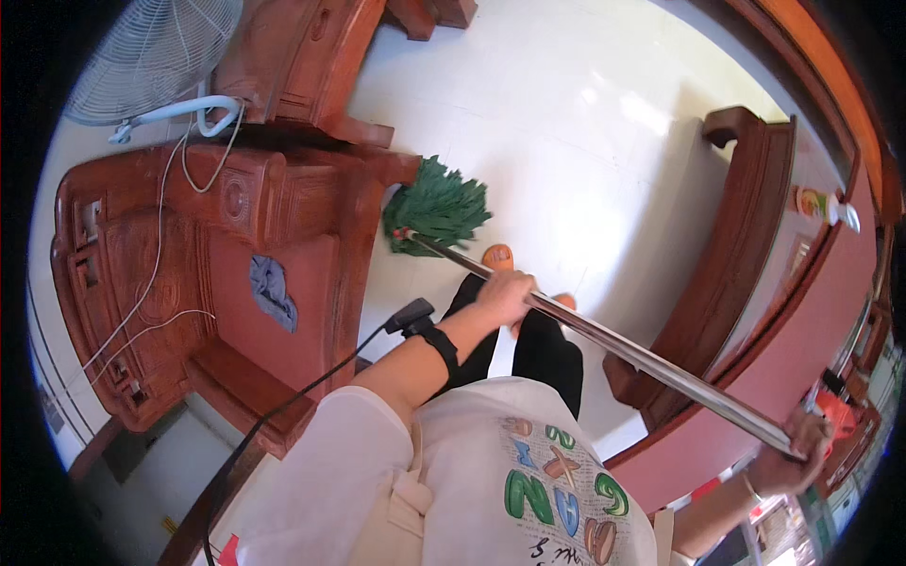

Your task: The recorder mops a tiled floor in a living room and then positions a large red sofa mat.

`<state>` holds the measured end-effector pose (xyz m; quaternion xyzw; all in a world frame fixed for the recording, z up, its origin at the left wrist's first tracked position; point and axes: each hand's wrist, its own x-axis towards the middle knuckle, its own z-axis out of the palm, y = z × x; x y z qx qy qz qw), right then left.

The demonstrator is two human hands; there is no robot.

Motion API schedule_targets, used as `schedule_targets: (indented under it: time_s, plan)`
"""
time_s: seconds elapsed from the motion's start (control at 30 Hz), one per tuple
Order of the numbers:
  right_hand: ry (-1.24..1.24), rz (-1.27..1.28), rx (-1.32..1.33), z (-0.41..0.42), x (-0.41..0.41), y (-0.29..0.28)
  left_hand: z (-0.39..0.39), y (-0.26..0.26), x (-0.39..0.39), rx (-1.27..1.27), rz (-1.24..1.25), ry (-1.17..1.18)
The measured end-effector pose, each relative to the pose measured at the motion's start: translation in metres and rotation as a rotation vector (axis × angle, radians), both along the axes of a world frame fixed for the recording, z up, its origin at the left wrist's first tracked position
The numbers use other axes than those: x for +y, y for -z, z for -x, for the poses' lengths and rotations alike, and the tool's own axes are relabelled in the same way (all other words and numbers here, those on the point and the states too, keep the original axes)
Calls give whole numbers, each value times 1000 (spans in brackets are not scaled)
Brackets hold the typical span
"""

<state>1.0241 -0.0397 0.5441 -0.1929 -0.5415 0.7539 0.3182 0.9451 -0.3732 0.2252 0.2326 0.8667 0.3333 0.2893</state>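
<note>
My left hand (505, 297) is wrapped around the middle of a shiny metal mop handle (637, 357). At the handle's top end, my right hand (796, 453) grips the pole out to the right of my body. The handle slopes down to a green mop head (442, 205) of loose strips, which rests on the pale floor (509, 120) beside the corner of a carved wooden armchair (340, 212). My feet stand just behind the mop head. A black strap with a cabled device (414, 318) is around my left forearm.
A grey cloth (272, 292) lies on the armchair's seat. A fan (152, 64) with a trailing white cord stands at upper left. To the right is a low wooden table (743, 269) bearing a bottle (824, 206). A black cable (283, 403) runs from my forearm.
</note>
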Motion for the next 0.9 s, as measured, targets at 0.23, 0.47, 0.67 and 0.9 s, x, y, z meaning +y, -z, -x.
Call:
schedule_targets:
  time_s: [0.23, 0.47, 0.67, 0.9]
  plan:
    - [-2, 113, -214, -124, -48, 67, -71, -7, -36, 240, -13, -66]
    - [-296, -7, -948, -284, -28, 33, -198, 0, -16, 139, 141, -51]
    - [-1250, -331, -1528, -351, -59, 67, -279, 12, -44, 17, 218, 139]
    - [-957, 398, -1420, -409, -141, 160, -261, 54, -105, 166, 355, 306]
